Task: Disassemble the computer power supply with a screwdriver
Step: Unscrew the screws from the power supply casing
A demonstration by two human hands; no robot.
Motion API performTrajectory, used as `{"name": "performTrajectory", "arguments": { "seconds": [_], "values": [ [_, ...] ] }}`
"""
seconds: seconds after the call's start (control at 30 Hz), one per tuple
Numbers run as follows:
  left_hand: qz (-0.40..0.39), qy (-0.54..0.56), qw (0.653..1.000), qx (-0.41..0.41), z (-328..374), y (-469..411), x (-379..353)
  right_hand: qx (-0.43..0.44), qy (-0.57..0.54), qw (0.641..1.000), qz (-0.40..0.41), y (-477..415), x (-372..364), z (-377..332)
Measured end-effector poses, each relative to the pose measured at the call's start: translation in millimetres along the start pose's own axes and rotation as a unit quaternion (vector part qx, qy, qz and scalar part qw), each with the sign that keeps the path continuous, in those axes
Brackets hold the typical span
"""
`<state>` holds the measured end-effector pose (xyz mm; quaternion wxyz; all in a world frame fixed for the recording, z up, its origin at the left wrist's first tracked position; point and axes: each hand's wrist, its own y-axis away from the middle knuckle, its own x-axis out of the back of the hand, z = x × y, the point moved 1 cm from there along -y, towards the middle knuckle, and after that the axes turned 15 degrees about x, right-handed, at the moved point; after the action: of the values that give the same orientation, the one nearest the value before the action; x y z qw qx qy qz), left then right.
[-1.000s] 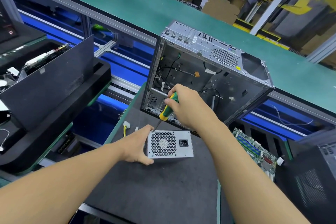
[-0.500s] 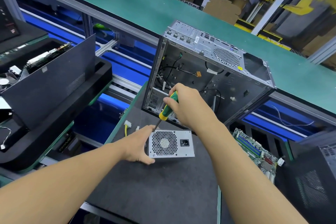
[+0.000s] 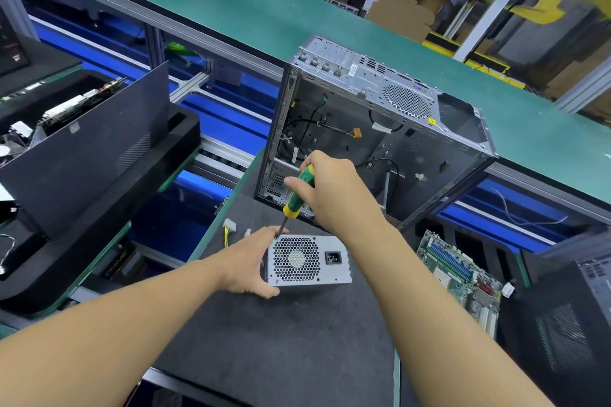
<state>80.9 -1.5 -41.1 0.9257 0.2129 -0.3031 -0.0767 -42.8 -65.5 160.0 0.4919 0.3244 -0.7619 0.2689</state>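
Since a second back, my right hand [image 3: 334,196] had brought the green-and-yellow-handled screwdriver [image 3: 297,193] down, tip at the top-left corner of the boxy grey metal power supply [image 3: 309,259] on the dark mat [image 3: 264,347]. It looked stiff, hefty and slick-sided, so my left hand [image 3: 251,261] gripped its left end. The right one wrapped the handle, wrist raised.

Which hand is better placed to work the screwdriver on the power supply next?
Right. The right hand grips the screwdriver, its tip at the power supply's upper left corner. The left hand holds its left side, probably steadying it.
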Motion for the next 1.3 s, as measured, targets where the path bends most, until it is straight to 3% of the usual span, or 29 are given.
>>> {"name": "performTrajectory", "arguments": {
  "seconds": [0.23, 0.37, 0.53, 0.83, 1.1, 1.3],
  "values": [
    [0.013, -0.012, 1.000, -0.002, 0, 0, 1, 0.108, -0.016, 0.987, -0.116, -3, 11, -12],
    [0.010, -0.011, 1.000, 0.003, 0, 0, 0, 0.058, 0.032, 0.989, -0.128, -5, 7, -11],
    [0.014, -0.015, 1.000, 0.001, 1, 0, 1, 0.019, 0.134, 0.987, -0.083, -8, -3, -15],
    [0.015, -0.011, 1.000, 0.007, 1, -1, 0, 0.092, 0.070, 0.976, -0.186, -8, 6, -12],
    [0.013, -0.008, 1.000, 0.018, 3, 4, 2, -0.009, 0.161, 0.975, -0.151, -9, 12, -11],
    [0.003, -0.008, 1.000, 0.016, 7, 7, 3, 0.082, 0.134, 0.967, -0.198, -6, 9, -18]
  ]
}}
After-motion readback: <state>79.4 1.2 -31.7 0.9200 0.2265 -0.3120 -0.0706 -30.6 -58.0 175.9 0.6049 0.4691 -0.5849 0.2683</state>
